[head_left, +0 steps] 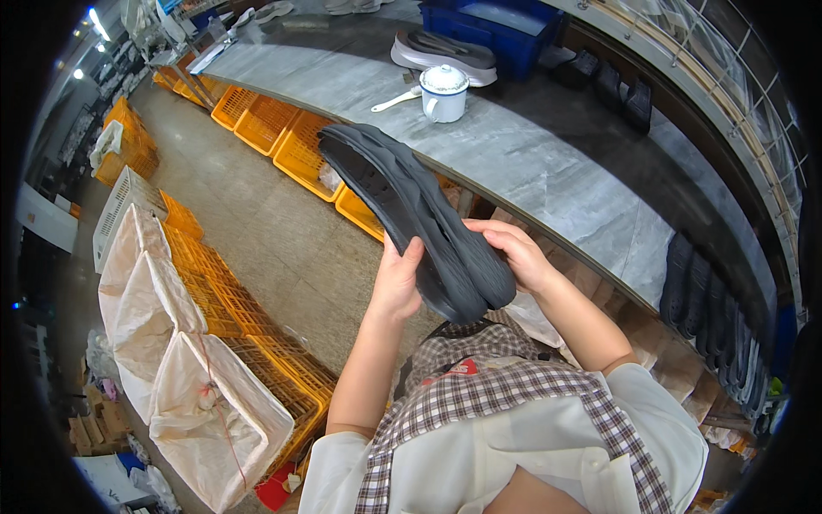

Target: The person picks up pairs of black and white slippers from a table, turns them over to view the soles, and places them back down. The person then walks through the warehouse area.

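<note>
A pair of dark grey shoe soles (425,224), pressed side by side, is held up in front of my body, slanting toward the far left. My left hand (399,278) grips the near part from the left, thumb on top and fingers hidden underneath. On the other side, my right hand (516,254) has its fingers closed on the edge of the right sole near its rounded near end. The left sole shows its hollow inside. Both soles hang off the table's edge, above the floor.
A grey table (548,171) curves along the right, bearing a white lidded mug (444,92), a white brush-like tool (396,100), pale soles (445,58), a blue bin (492,34) and a row of dark soles (702,300). Orange crates (308,154) stand below; lined crates (218,420) stand left.
</note>
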`<state>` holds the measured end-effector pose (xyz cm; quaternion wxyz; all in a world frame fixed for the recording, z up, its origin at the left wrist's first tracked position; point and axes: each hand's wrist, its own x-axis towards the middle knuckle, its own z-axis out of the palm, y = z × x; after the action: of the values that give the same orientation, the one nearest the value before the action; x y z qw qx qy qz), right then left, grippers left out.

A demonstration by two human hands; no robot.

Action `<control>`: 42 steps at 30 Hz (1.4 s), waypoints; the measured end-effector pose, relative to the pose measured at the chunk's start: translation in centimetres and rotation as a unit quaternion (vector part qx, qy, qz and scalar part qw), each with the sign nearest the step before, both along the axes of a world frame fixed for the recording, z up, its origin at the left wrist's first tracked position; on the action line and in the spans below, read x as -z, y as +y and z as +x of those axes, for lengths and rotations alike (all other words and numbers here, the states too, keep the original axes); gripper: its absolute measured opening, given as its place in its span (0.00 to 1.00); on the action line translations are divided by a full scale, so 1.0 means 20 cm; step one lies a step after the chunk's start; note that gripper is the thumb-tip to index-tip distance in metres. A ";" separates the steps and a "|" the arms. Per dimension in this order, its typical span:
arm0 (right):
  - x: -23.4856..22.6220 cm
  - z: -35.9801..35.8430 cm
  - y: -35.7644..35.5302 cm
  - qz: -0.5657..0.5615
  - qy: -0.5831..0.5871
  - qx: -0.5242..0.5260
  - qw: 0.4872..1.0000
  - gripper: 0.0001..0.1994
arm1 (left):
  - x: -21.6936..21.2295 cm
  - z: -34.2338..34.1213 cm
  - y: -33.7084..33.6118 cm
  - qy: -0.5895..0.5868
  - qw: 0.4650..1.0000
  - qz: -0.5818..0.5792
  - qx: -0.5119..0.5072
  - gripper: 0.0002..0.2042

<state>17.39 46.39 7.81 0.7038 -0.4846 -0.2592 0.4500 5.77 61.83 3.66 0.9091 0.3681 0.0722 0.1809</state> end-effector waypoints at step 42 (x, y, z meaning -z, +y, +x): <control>0.04 0.12 -0.67 -0.110 0.013 0.364 0.925 0.35 | -0.03 0.38 -0.50 0.087 0.957 0.187 0.204 0.33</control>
<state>19.89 33.08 7.08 0.7651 -0.6138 -0.0049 0.1947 13.44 51.90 4.27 0.8319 0.5527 0.0389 -0.0308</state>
